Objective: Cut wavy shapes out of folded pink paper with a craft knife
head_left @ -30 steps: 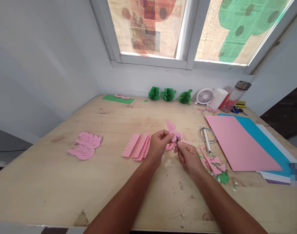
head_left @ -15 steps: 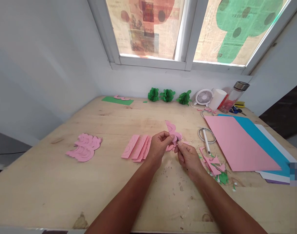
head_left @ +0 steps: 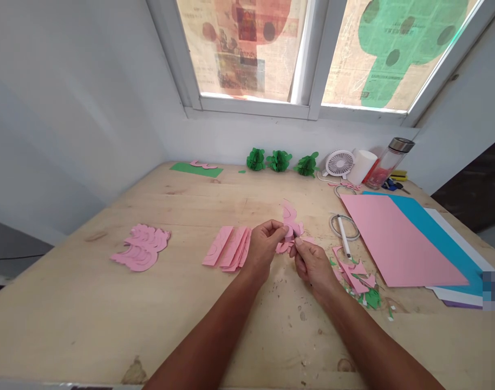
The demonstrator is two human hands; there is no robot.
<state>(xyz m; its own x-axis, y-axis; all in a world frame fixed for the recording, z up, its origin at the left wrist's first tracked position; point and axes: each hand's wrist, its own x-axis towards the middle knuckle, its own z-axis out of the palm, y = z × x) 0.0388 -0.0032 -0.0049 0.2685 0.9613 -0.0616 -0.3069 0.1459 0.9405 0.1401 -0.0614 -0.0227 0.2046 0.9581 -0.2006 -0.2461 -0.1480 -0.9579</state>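
My left hand (head_left: 264,246) pinches a curved pink paper piece (head_left: 289,213) between thumb and fingers, above the middle of the table. My right hand (head_left: 313,265) is closed on what looks like a small pair of scissors (head_left: 295,234); only a dark tip shows at the paper's edge, and the handles are hidden in the fingers. Pink scraps (head_left: 285,247) lie beneath the hands. Just left of my left hand, folded pink paper strips (head_left: 218,246) with drawn curves lie in a row. Farther left is a pile of scalloped pink cutouts (head_left: 144,249).
Pink and green offcuts (head_left: 359,276) and a white pen (head_left: 344,235) lie right of my right hand. Beyond them is a stack of coloured sheets (head_left: 397,238). Green paper ornaments (head_left: 279,161), a small fan (head_left: 340,163) and a glass bottle (head_left: 389,165) stand along the wall.
The pink piece has turned slightly between my hands, its upper end shifting right. The dark tip has moved a little with my right hand. The view has tilted slightly.
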